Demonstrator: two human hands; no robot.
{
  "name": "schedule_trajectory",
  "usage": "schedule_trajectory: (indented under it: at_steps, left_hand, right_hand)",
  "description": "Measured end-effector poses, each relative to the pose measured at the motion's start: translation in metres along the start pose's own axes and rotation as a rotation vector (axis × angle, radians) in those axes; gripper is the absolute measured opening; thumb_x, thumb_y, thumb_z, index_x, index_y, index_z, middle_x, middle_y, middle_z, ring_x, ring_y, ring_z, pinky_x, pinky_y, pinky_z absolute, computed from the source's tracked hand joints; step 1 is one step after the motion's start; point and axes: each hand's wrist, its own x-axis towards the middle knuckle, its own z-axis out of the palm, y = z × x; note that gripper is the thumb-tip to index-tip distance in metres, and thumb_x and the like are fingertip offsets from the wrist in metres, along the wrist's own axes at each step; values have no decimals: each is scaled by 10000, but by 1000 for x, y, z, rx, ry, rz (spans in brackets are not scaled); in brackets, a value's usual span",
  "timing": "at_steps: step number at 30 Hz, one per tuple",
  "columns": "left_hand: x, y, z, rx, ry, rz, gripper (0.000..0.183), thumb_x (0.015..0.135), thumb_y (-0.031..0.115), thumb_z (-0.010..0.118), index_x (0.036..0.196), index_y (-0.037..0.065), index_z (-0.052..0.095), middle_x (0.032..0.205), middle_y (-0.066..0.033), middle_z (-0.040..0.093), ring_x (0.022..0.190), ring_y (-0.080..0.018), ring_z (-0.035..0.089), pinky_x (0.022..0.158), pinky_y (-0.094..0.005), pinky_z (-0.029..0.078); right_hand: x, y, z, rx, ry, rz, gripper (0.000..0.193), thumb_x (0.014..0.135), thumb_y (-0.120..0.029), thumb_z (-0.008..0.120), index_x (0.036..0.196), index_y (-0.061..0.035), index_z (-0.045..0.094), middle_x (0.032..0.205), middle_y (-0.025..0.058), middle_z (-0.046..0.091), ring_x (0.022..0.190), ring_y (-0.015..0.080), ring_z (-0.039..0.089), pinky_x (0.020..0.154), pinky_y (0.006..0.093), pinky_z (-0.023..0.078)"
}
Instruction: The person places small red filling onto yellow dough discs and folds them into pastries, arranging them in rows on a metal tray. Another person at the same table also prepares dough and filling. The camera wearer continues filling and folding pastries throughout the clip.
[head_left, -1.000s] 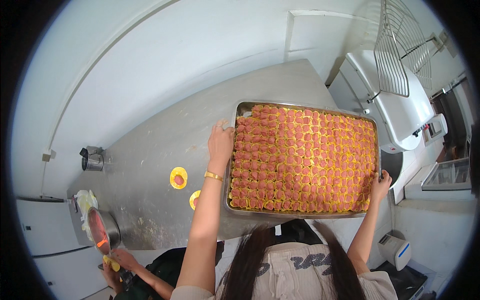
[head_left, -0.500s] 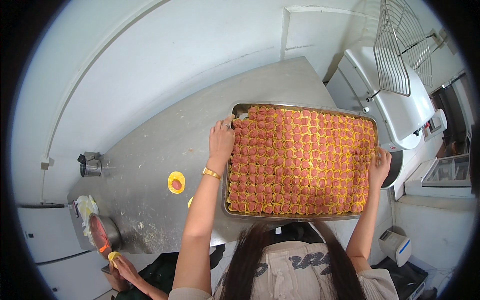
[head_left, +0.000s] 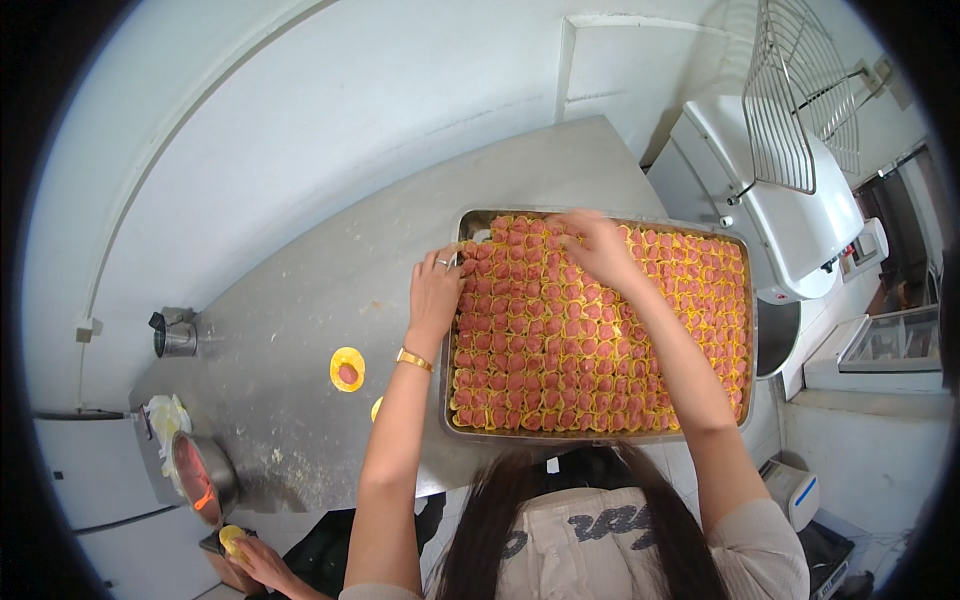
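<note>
A large metal tray (head_left: 560, 436) lies on the steel table, packed with rows of small open-topped dumplings (head_left: 590, 350) with yellow wrappers and pink meat filling. The corner at its far left holds a small gap between the dumplings. My left hand (head_left: 435, 288) grips the tray's left rim near that corner, its fingertips bent over the edge beside the outermost dumplings. Over the far rows, left of the tray's middle, hovers my right hand (head_left: 590, 248). Motion smears its fingers, so I cannot see whether they touch a dumpling.
On the steel table (head_left: 270, 380) lie a yellow wrapper with filling (head_left: 347, 370) and another wrapper, partly hidden by my left arm. At lower left, another person's hand (head_left: 262, 562) holds a yellow wrapper beside a bowl of pink filling (head_left: 222, 470). A white machine (head_left: 790, 220) stands beyond the tray's right.
My right hand has left the tray's right rim and moved left over the far rows of dumplings. My left hand stays at the left rim. The view has shifted slightly.
</note>
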Motion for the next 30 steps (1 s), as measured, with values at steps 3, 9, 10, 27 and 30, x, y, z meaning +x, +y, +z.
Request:
schedule_trajectory:
  at_steps: [3,9,10,27,30]
  left_hand:
    - [1,2,-1,65,2,3,130,746,114,658,854,57,702,1276,-3,532,1133,-212,479,878,-351,404]
    - [7,-1,5,89,98,53,111,752,108,618,810,38,681,1285,2,529,1109,-199,491,862,-337,414]
    - [7,-2,6,88,79,49,106,743,116,635,799,42,688,1290,3,527,1120,-204,489,875,-343,414]
    - [-1,-7,10,-10,69,33,84,736,120,645,769,58,694,1186,3,572,1144,-200,482,916,-367,395]
    - [-2,-6,9,2,56,24,85,747,122,637,765,60,692,1170,-5,580,1135,-201,488,910,-367,396]
  right_hand:
    - [62,-11,55,-109,-308,-78,353,735,-26,577,1075,-68,662,1000,148,665,1003,321,587,887,394,454]
    - [117,-20,116,-537,-641,-128,211,754,-136,605,937,-109,707,915,120,687,936,288,635,862,424,440]
    - [121,-20,120,-555,-669,-137,192,768,-160,602,924,-103,698,944,116,685,955,279,633,875,438,433]
    - [127,-16,134,-411,-791,-56,201,708,-92,622,878,-100,729,876,145,693,853,313,656,731,419,513]
    - [128,-15,134,-361,-815,-42,228,693,-66,616,890,-94,728,885,159,690,863,321,654,744,418,516]
